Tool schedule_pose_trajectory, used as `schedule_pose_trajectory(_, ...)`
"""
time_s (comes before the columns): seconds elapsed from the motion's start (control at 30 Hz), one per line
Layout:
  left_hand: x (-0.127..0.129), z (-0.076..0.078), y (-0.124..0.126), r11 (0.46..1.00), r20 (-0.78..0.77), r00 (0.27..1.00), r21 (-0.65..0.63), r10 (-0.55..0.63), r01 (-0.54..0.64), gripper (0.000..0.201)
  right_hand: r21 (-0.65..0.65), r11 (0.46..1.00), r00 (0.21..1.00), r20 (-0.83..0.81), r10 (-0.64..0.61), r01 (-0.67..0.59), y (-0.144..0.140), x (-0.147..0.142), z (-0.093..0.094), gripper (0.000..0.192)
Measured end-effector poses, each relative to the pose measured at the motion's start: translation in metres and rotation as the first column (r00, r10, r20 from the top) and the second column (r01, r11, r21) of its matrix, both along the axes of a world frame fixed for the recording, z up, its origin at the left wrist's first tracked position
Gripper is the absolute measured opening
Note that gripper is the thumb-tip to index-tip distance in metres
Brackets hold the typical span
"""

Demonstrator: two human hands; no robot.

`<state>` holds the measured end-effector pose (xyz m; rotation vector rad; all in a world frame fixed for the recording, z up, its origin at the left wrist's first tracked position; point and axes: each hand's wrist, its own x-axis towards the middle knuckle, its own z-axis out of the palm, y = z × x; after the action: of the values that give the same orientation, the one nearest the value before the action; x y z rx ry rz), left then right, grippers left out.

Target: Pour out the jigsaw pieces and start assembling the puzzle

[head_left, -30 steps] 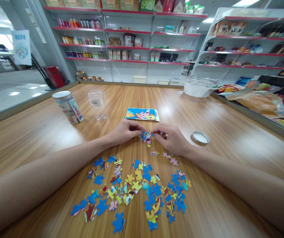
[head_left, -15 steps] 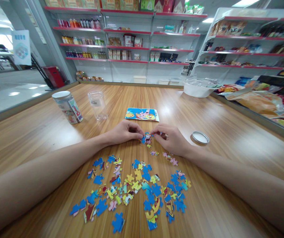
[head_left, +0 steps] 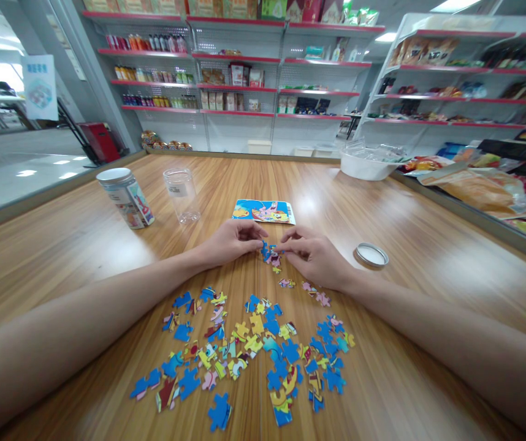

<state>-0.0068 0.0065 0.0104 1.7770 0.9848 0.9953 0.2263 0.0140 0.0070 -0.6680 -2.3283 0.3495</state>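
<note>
A small cluster of joined puzzle pieces [head_left: 273, 258], blue with a pink cartoon face, lies on the table between my hands. My left hand [head_left: 238, 242] is closed in a pinch on a blue puzzle piece [head_left: 264, 250] at the cluster's left side. From the right, my right hand [head_left: 314, 255] pinches the cluster's edge, its fingertips partly covering a piece there. Just beyond the hands is the picture card [head_left: 263, 211] with a cartoon scene. A few pink and yellow pieces [head_left: 287, 283] lie just below the cluster. Many loose puzzle pieces [head_left: 256, 324] spread out nearer to me.
A lidded jar [head_left: 127, 199] and an open clear jar [head_left: 182, 196] stand at the left. A silver lid [head_left: 371, 255] lies right of my right hand. Farther back are a white bowl [head_left: 366, 164] and bagged goods [head_left: 479, 187]. Shelves [head_left: 235, 58] line the wall.
My left fingertips have shifted slightly up and away from the cluster's middle. The cluster has moved a little, and more of the blue piece at its left shows. My right hand has barely moved.
</note>
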Motion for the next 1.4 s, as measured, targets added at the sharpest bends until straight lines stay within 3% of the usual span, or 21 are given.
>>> schedule_pose_trajectory(0.2,0.002,-0.002,0.001,0.996,-0.01,0.996,-0.011,0.086,-0.086,0.011,0.018,0.997,0.995,0.064,0.075,-0.076,0.002,0.002,0.002,0.036)
schedule_pose_trajectory(0.47,0.001,0.0,0.0,0.996,-0.06,0.995,0.04,0.081,-0.078,0.011,0.004,0.992,0.99,0.066,0.123,-0.123,-0.002,0.003,0.006,0.031)
schedule_pose_trajectory(0.77,0.014,0.001,-0.01,0.976,-0.027,0.987,0.156,0.156,-0.15,0.013,0.02,0.998,0.998,-0.018,0.053,-0.053,-0.002,-0.003,0.005,0.013)
schedule_pose_trajectory(1.2,0.016,0.003,-0.015,0.992,0.003,0.999,0.117,0.043,-0.043,0.016,-0.156,0.983,0.981,-0.153,-0.118,0.094,-0.003,-0.004,0.006,0.017)
schedule_pose_trajectory(1.4,0.015,0.004,-0.013,0.989,0.002,0.996,0.12,0.092,-0.091,0.017,-0.192,0.977,0.985,-0.124,-0.116,0.091,-0.004,-0.005,0.008,0.019)
